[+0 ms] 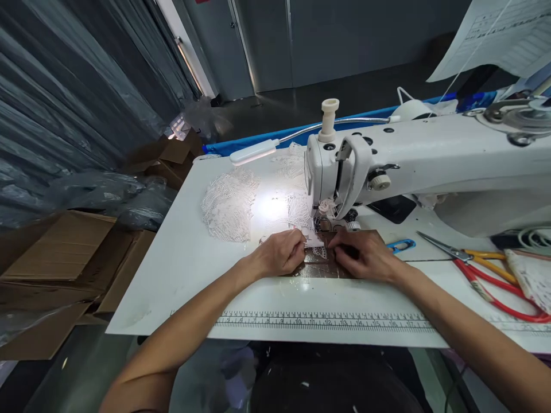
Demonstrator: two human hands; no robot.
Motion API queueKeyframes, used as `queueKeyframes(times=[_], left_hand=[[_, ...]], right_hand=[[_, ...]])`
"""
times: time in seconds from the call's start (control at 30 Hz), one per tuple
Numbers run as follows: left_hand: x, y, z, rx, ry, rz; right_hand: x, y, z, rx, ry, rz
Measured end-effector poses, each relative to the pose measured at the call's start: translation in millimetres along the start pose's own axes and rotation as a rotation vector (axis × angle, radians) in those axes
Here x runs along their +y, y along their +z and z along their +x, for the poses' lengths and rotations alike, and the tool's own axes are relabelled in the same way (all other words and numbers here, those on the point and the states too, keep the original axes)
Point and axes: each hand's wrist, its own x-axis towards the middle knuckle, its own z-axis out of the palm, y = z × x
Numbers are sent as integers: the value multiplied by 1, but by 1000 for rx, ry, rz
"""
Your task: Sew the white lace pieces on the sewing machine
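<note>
A white sewing machine (413,155) stands on the table, its needle and presser foot (321,222) just beyond my hands. A small piece of white lace fabric (313,238) lies at the foot, over a brown plate. My left hand (284,252) is closed on the fabric's left edge, the fingers curled. On the other side my right hand (361,252) pinches at the fabric's right end, close to the foot. What lies under the fingertips is partly hidden.
Piles of white lace (230,203) lie left of the machine under a lit lamp (253,152). Red-handled scissors (486,269), yellow-handled scissors and a blue thread snipper (401,245) are at the right. A ruler strip (301,321) runs along the front edge. Cardboard boxes (64,246) stand left.
</note>
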Motion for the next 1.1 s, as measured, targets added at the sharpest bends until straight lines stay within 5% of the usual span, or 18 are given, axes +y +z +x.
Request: queueKeyframes(times=[0.13,0.3,0.53,0.73,0.9,1.1], left_hand=[[1,-2,-1,10,-87,-106],[9,-4,0,-47,61,18],[16,-5,0,3,224,225],[22,-1,-2,35,279,201],[27,7,-7,10,242,154],[21,8,-5,17,189,81]], right_hand=[[-8,2,-7,-54,-192,22],[-22,4,-7,-144,-209,-3],[-5,-1,-10,36,-77,191],[1,12,-6,-10,-149,-147],[-6,18,-4,-22,-70,-324],[2,7,-8,20,-15,-44]])
